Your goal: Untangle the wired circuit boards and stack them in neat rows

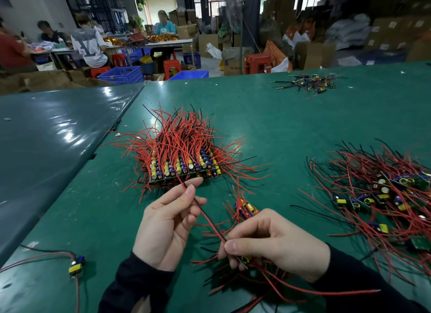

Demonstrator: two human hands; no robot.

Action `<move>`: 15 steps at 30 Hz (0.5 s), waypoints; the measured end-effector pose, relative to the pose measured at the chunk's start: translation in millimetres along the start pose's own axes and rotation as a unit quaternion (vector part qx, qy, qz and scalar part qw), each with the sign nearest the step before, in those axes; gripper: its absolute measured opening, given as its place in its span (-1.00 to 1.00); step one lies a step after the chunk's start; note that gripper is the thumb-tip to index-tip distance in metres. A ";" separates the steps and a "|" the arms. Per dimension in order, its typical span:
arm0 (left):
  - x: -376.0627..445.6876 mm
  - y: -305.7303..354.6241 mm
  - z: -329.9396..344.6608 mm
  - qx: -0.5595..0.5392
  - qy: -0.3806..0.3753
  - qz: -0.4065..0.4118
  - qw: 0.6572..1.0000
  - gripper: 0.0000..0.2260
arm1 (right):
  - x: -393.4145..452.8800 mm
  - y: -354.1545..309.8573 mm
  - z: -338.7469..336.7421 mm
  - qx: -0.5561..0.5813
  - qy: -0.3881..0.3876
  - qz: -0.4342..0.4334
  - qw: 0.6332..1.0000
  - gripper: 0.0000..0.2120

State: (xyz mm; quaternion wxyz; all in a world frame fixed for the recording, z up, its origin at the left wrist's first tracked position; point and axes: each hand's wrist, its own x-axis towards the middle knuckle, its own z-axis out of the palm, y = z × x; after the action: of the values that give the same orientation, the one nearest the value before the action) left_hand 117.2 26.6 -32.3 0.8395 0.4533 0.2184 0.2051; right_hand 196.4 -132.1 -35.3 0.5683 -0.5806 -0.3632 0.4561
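Two hands work at the near edge of the green table point(268, 116), seen from the head view; my left hand point(166, 221) pinches the far stretch of a paired red-and-black lead point(205, 213) between thumb and fingers, and my right hand point(268, 242) pinches the near stretch, with a small circuit board point(245, 259) showing just under its fingers. The lead's long axis runs diagonally, from lower right at the right hand to upper left, where its far end reaches the front edge of the stacked boards point(184, 166); that stack lies straight ahead of the left hand, its wires fanning away from me. The left hand is therefore nearer the stack, and I judge the held board must travel forward and leftward along that same diagonal to join a row. A loose tangle of boards point(382, 196) lies well apart to the right, nearer the right hand; more wires point(251, 282) spread beneath the right wrist; one single board point(76, 265) sits apart at near left; a small far pile point(307, 82) lies beyond.
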 end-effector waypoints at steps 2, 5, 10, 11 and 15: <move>0.9 2.9 -2.0 -0.011 0.000 0.002 1.000 -0.83 | 0.2 -0.1 -0.2 0.002 -0.006 -0.001 1.000 -0.88; 1.9 5.8 -4.5 -0.029 0.011 0.020 0.999 -0.83 | -0.4 -0.7 -0.7 0.020 -0.012 0.000 1.000 -0.88; 2.4 3.6 -3.5 -0.032 0.033 0.040 0.998 -0.84 | 0.7 0.1 0.9 0.027 -0.013 0.005 1.000 -0.88; 2.9 3.5 -3.6 -0.039 0.036 0.035 0.998 -0.84 | 0.9 0.2 1.1 0.024 -0.015 0.005 1.000 -0.88; 4.2 4.1 -5.7 -0.046 0.049 0.048 0.997 -0.83 | 1.2 1.6 2.4 0.026 -0.013 0.006 1.000 -0.89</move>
State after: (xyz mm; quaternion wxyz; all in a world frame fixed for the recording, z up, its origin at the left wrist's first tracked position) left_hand 116.9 34.8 -32.4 0.8371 0.4132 0.2277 0.2769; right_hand 194.4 -130.4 -36.9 0.5756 -0.5614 -0.3550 0.4769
